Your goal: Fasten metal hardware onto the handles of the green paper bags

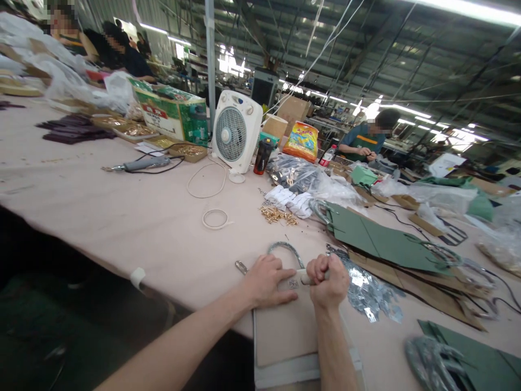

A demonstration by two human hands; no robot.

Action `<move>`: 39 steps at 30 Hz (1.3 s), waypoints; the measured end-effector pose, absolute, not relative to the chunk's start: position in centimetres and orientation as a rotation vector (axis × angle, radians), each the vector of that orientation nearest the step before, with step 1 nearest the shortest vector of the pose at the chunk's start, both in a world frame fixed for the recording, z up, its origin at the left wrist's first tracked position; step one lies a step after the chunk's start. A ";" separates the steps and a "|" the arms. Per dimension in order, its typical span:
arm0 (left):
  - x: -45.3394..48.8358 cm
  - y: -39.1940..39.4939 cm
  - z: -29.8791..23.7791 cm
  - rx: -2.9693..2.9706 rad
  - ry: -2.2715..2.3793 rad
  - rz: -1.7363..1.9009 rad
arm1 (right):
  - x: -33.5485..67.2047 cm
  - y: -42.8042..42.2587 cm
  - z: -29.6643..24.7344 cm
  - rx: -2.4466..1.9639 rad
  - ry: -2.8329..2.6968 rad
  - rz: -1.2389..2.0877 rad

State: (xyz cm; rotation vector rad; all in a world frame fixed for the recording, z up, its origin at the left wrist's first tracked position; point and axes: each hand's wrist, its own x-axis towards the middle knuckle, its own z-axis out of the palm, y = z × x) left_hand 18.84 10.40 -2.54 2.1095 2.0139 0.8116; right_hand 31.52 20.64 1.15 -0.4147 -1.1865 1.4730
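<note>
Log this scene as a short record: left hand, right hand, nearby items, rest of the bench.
left hand: resting on a beige panel
right hand: fist around a pale cylindrical item
nearby items: curved grey loop; green panels
rest of the bench: brass fittings; white box fan
beyond: co-worker working across the room

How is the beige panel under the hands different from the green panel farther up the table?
The beige panel is pale, the green panel dark. The beige panel lies under the left hand and right hand; the green panel is touched by neither. Both lie flat on the table.
</note>
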 end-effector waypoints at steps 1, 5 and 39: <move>18.8 10.4 -2.4 2.109 2.015 0.804 | 31.4 20.6 1.1 -0.411 -1.210 1.494; 18.9 10.4 -2.2 2.105 2.034 0.799 | 30.7 20.3 0.6 -0.497 -1.335 1.521; 18.7 10.2 -1.9 2.062 1.968 0.736 | 33.3 17.8 1.5 -0.336 -1.164 1.422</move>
